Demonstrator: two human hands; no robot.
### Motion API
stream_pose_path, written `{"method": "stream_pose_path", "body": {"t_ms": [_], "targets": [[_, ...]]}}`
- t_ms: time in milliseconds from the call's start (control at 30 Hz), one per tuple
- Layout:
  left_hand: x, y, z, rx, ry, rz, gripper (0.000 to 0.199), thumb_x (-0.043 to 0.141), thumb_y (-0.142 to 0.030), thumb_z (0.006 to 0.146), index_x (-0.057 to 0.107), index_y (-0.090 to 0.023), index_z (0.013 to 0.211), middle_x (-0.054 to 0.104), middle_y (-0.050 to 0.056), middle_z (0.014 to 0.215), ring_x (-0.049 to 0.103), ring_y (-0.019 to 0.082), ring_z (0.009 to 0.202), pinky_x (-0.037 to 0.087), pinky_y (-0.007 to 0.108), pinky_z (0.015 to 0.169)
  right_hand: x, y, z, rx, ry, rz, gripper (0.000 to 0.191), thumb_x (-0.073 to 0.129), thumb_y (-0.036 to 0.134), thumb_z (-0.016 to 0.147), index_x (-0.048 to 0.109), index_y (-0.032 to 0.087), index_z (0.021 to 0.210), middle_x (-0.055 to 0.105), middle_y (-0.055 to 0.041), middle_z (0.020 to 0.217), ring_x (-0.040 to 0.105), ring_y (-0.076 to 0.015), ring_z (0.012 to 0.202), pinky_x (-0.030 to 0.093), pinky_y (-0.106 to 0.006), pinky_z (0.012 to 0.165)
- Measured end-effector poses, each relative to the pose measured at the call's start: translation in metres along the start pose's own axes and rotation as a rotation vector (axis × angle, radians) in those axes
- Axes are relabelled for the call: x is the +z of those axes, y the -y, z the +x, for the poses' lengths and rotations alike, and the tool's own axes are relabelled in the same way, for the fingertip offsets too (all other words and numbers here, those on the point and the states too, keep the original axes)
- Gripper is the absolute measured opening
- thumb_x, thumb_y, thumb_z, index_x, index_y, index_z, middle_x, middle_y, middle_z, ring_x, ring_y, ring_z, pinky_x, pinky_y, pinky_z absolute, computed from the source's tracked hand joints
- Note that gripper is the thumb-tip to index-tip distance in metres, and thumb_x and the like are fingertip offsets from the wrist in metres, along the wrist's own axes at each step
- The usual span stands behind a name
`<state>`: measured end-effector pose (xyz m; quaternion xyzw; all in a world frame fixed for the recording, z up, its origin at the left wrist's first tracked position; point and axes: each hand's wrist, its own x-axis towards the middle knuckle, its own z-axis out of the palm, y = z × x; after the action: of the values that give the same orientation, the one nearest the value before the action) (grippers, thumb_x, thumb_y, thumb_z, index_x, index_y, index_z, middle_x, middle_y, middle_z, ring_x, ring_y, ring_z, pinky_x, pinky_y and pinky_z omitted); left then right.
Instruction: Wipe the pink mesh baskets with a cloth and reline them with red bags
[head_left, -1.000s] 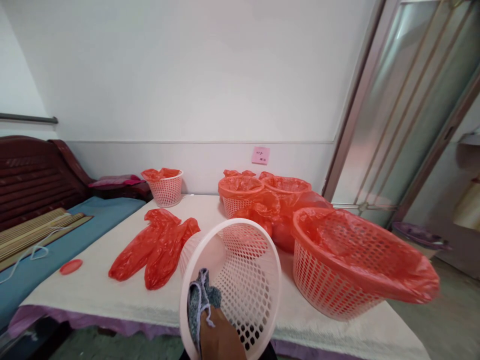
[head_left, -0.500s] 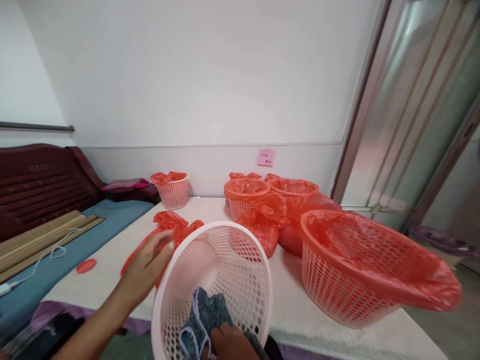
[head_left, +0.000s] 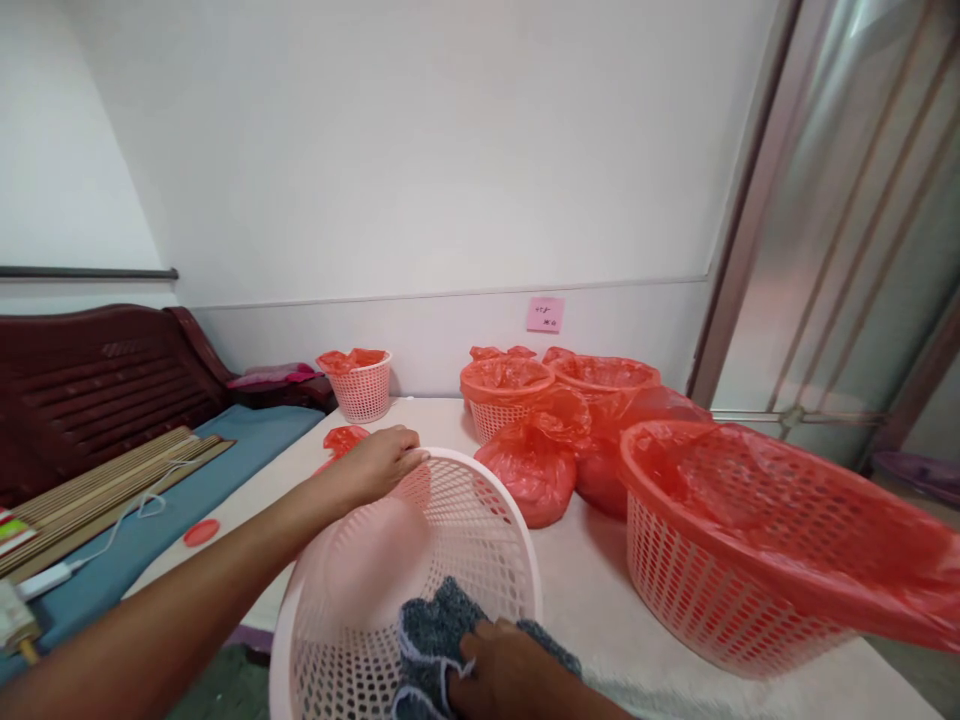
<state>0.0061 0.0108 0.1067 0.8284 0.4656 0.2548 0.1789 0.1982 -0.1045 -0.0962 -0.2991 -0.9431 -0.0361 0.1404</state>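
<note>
A white plastic mesh basket (head_left: 379,560) is tilted toward me at the table's front edge, its open mouth facing me. My left hand (head_left: 379,465) is closed over its far rim, fingers curled on the edge. Inside the mouth, my right hand (head_left: 506,665) grips a blue-grey cloth (head_left: 439,625) with pale lilac edging. The cloth is bunched, and part of it sticks out to the right of the hand. Behind the basket, a red plastic bag (head_left: 346,440) is mostly hidden by my left arm.
A large basket lined with a red bag (head_left: 720,560) stands on the right of the white-covered table (head_left: 577,590). Several more lined baskets and a knotted red bag (head_left: 529,470) are farther back. A small lined basket (head_left: 364,390) stands back left. A red disc (head_left: 201,532) lies left.
My left hand, open beside the basket before, now holds its rim. My right hand and the cloth have shifted right. The view has turned slightly left.
</note>
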Motion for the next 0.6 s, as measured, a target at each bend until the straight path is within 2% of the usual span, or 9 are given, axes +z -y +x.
{"method": "stream_pose_path", "body": {"t_ms": [67,133,167,233,367,433,500,600], "targets": [[-0.005,0.002,-0.009,-0.045,-0.058,-0.056,0.031,0.056,-0.044,0.079,0.05,-0.021,0.06,0.048,-0.003,0.061,0.042,0.014,0.06,0.027,0.028,0.057,-0.039,-0.009,-0.005,0.021,0.092,-0.023,0.003,0.068,0.02,0.079,0.068,0.021,0.076,0.072,-0.005,0.076,0.064,-0.0183,0.063,0.043,-0.027,0.059],[-0.007,0.005,-0.02,-0.097,-0.115,-0.141,0.033,0.055,-0.047,0.08,0.046,-0.021,0.062,0.045,-0.004,0.06,0.039,0.013,0.057,0.027,0.026,0.055,-0.068,-0.02,-0.006,0.102,0.158,0.204,0.009,0.074,0.027,0.071,0.069,0.021,0.075,0.072,-0.0038,0.078,0.065,-0.0203,0.069,0.043,-0.027,0.061],[-0.006,0.007,-0.026,-0.12,-0.148,-0.188,0.034,0.055,-0.049,0.08,0.045,-0.022,0.062,0.044,-0.005,0.06,0.038,0.013,0.057,0.028,0.026,0.054,-0.076,-0.026,-0.005,0.189,0.125,0.372,0.005,0.072,0.024,0.071,0.069,0.021,0.074,0.072,-0.0025,0.079,0.066,-0.0202,0.073,0.044,-0.027,0.063],[0.0,0.01,-0.039,-0.159,-0.23,-0.274,0.036,0.055,-0.051,0.08,0.043,-0.022,0.064,0.042,-0.005,0.061,0.037,0.012,0.056,0.029,0.025,0.053,-0.081,-0.035,0.0,0.433,-0.072,0.793,0.004,0.065,0.021,0.07,0.069,0.021,0.073,0.072,-0.0004,0.078,0.066,-0.0196,0.076,0.045,-0.026,0.066],[0.027,0.018,-0.066,-0.255,-0.451,-0.406,0.039,0.053,-0.055,0.083,0.041,-0.022,0.066,0.041,-0.006,0.061,0.037,0.011,0.057,0.031,0.023,0.053,-0.065,-0.04,0.014,1.014,-0.717,1.692,0.02,0.059,0.029,0.075,0.066,0.019,0.09,0.073,-0.0027,0.072,0.07,-0.0224,0.071,0.053,-0.035,0.071],[0.047,0.018,-0.08,-0.304,-0.542,-0.46,0.041,0.052,-0.057,0.084,0.039,-0.022,0.065,0.038,-0.006,0.06,0.036,0.011,0.057,0.031,0.023,0.052,-0.058,-0.037,0.021,1.194,-0.908,1.931,0.02,0.054,0.032,0.078,0.062,0.017,0.09,0.071,-0.0046,0.065,0.07,-0.0239,0.066,0.055,-0.038,0.066],[0.07,0.012,-0.094,-0.331,-0.594,-0.516,0.043,0.051,-0.058,0.085,0.037,-0.023,0.063,0.035,-0.007,0.059,0.034,0.011,0.056,0.031,0.023,0.051,-0.057,-0.033,0.032,1.223,-0.988,1.973,0.018,0.05,0.034,0.079,0.058,0.019,0.083,0.069,-0.0052,0.06,0.069,-0.0237,0.062,0.056,-0.037,0.062],[0.105,-0.005,-0.112,-0.342,-0.611,-0.603,0.046,0.052,-0.059,0.084,0.036,-0.023,0.061,0.032,-0.007,0.057,0.032,0.011,0.054,0.032,0.023,0.05,-0.064,-0.025,0.057,1.064,-1.07,1.883,0.021,0.049,0.042,0.08,0.054,0.021,0.078,0.068,-0.0033,0.063,0.069,-0.0212,0.063,0.057,-0.035,0.062]]}}
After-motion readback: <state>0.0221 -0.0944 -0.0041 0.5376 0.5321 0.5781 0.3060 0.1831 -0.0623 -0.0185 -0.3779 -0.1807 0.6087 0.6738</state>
